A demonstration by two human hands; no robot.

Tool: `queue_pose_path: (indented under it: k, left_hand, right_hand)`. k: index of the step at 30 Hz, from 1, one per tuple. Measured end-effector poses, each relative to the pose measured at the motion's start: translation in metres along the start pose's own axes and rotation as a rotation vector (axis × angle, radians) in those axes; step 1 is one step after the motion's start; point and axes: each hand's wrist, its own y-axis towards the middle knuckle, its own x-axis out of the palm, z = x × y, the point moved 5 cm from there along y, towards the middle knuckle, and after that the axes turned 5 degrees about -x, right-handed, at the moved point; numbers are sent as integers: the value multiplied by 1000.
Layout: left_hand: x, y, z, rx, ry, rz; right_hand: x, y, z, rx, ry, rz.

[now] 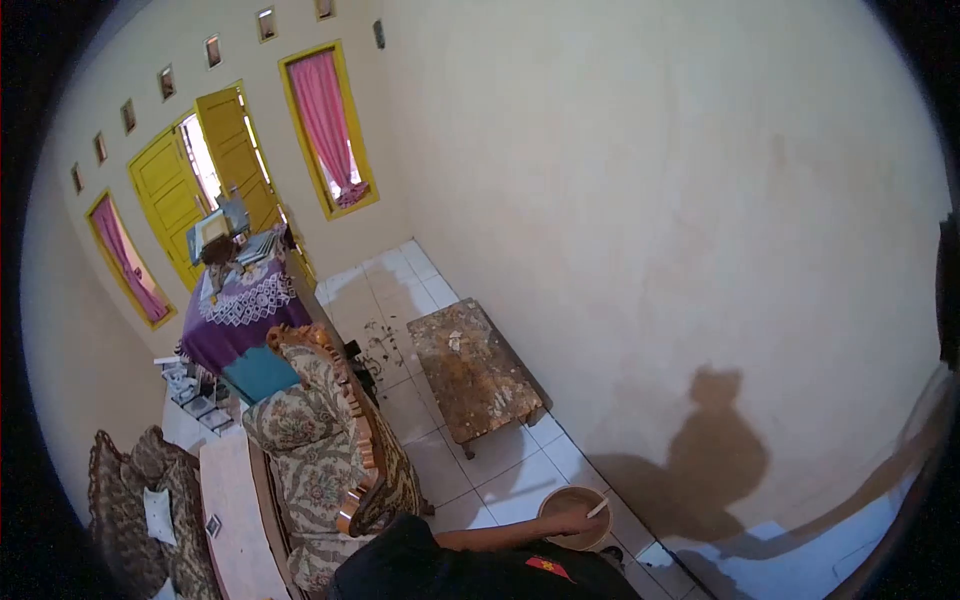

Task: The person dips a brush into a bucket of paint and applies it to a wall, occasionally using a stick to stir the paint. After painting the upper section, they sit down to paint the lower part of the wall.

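My left hand reaches across in front of my dark shirt, over a round brown tub. Its fingers are closed around a short, pale, stick-like handle that sticks out past them toward the tub's right rim. The far end of whatever it belongs to is hidden. Below the hand, the tub stands close to the wall, partly covered by my forearm and shirt. My right hand does not show. Beyond the tub, a low wooden table with a worn, stained top stands along the wall.
Brown debris lies scattered on the white tiled floor left of the low table. A carved floral armchair stands at left, before a table with a purple cloth. A bare wall borders the right side.
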Motion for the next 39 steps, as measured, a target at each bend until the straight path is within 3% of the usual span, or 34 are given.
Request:
queue_pose_path:
  k: [1, 4, 5, 6, 7, 9, 11, 12, 15, 18, 22, 25, 29, 32, 33, 36, 37, 39]
  left_hand:
    - [-7, -6, 12, -9, -11, -22]
    - [-27, -24, 53, -85, 23, -157]
    - [10, 13, -48, -245, 297, -224]
    - [-13, -13, 4, -45, 38, -161]
    - [-21, -18, 21, -102, 50, -145]
    - [-31, -27, 39, -311, 96, -221]
    - [-35, -32, 51, -378, -46, -236]
    - [-35, -34, 74, -354, 0, -307]
    - [-51, -45, 121, -398, 131, -184]
    - [-48, -46, 114, -299, 169, -169]
    - [-47, -50, 100, -356, 125, -136]
    - [-48, -53, 99, -367, 148, -137]
    - [-51, -53, 100, -347, 170, -125]
    - [-52, -53, 98, -356, 117, -110]
    - [-52, -53, 98, -386, 107, -93]
    - [-50, -49, 91, -391, 145, -165]
    - [-51, -45, 93, -286, 228, -120]
    - [-48, -42, 91, -329, 219, -167]
  right_hand:
    - [6, -12, 4, 0, -15, -15]
    - [53, -83, -14, 305, 656, -322]
    - [51, -114, -16, 430, 847, -426]
    - [32, -106, -42, 140, 490, -565]
    - [19, -100, -58, 181, 488, -682]
    - [-6, -79, -94, 6, 527, -720]
    - [-19, -54, -103, 108, 568, -830]
    - [-14, -50, -95, 45, 537, -805]
    - [-4, -14, -54, 83, 510, -741]
    - [-24, 36, -43, 1, 433, -608]
    - [-39, 62, -18, -50, 221, -512]
    - [-54, 73, -18, 55, 191, -243]
    - [-17, 14, -7, -53, 218, -299]
    - [-1, -51, -49, -100, 267, -539]
    - [-8, -56, -70, -9, 386, -645]
    - [-7, -83, -92, -100, 500, -865]
    - [-5, -86, -90, -92, 486, -888]
    - [0, -77, -74, -32, 428, -889]
